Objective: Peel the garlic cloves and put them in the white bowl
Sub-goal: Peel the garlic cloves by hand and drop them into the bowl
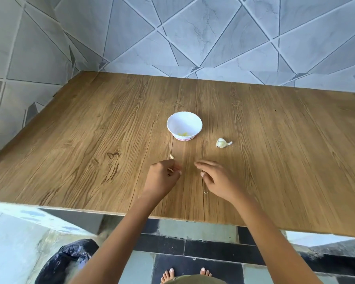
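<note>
While the curled fingers (173,168) of the left hand (162,178) pinch a small pale sliver (170,170), too small to tell skin from clove, the right hand (216,180) hovers just beside it, fingers straight and loose, holding nothing. Just beyond the left fingertips a tiny pale garlic scrap (172,156) lies on the brown wood-grain table (90,140). Farther out stands the small white scalloped bowl (180,123) with yellowish peeled pieces (183,134) in its bottom, and beyond the right fingers, apart from the bowl, lies an unpeeled white garlic clove (223,143).

Blurred left grip (162,178), small pale scrap (170,170) in it too tiny to identify, black plastic bag (64,261) cropped at lower left
</note>
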Demonstrator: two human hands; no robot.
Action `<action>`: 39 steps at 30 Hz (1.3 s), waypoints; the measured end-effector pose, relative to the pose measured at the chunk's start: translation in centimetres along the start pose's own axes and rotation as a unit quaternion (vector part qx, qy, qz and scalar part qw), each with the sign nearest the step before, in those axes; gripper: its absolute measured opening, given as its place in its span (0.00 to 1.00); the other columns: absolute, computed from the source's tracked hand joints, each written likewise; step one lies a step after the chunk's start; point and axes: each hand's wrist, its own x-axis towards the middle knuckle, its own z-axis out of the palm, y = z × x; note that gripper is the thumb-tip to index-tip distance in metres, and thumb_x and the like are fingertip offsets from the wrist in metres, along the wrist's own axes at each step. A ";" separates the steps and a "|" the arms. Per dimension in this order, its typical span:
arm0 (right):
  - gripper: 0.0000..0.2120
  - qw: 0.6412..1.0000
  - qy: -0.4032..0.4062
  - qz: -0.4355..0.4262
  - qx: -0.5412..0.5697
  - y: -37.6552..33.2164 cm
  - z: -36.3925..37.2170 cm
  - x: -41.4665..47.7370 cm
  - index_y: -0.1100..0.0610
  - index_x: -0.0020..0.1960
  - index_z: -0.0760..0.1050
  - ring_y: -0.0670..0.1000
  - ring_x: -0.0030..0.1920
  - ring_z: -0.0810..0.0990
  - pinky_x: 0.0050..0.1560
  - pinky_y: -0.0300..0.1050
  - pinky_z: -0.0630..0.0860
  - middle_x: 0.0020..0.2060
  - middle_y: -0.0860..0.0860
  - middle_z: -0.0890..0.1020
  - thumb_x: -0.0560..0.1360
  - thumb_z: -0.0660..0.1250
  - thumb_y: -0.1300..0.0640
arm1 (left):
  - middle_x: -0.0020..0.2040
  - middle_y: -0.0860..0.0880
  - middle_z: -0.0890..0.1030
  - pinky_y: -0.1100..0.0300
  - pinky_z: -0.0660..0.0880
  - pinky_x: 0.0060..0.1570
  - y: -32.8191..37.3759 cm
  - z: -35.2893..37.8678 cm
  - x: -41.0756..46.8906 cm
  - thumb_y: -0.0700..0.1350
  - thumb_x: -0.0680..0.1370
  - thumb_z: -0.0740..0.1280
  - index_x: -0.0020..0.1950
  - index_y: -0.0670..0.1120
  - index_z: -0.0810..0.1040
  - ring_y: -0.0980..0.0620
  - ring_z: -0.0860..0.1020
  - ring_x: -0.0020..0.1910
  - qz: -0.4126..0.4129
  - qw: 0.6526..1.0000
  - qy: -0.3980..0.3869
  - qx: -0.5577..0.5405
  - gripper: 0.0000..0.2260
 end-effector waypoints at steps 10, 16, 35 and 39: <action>0.19 0.999 -0.004 -0.024 -0.027 -0.3 1.0 -4.5 0.54 0.70 0.69 0.46 0.68 0.68 0.67 0.49 0.69 0.69 0.46 0.70 0.79 0.60 0.54 | 0.40 0.56 0.80 0.77 0.71 0.42 0.3 0.4 -0.6 0.35 0.73 0.70 0.46 0.42 0.83 0.66 0.76 0.39 0.008 1.000 -0.010 -0.024 0.04; 0.14 0.997 0.071 -0.024 0.010 -0.1 2.0 -4.4 0.59 0.59 0.79 0.46 0.51 0.78 0.54 0.40 0.76 0.53 0.49 0.79 0.73 0.70 0.60 | 0.40 0.58 0.80 0.77 0.71 0.42 0.4 0.7 -0.9 0.36 0.73 0.70 0.46 0.44 0.83 0.65 0.77 0.39 -0.001 0.999 -0.026 -0.026 0.05; 0.06 0.989 0.115 -0.017 0.090 -1.1 -0.2 -0.9 0.60 0.42 0.74 0.46 0.40 0.75 0.41 0.36 0.71 0.39 0.47 0.77 0.74 0.63 0.70 | 0.44 0.41 0.80 0.58 0.78 0.46 3.5 1.3 -1.8 0.42 0.81 0.60 0.50 0.37 0.78 0.49 0.79 0.42 -0.350 0.796 -0.085 -0.486 0.10; 0.08 0.991 0.096 -0.071 0.054 -2.9 -0.2 -0.6 0.58 0.47 0.81 0.49 0.40 0.79 0.40 0.44 0.76 0.41 0.49 0.81 0.73 0.66 0.67 | 0.36 0.43 0.76 0.56 0.75 0.42 5.2 2.2 -0.8 0.46 0.83 0.55 0.42 0.39 0.74 0.49 0.75 0.38 -0.420 0.680 -0.095 -0.594 0.16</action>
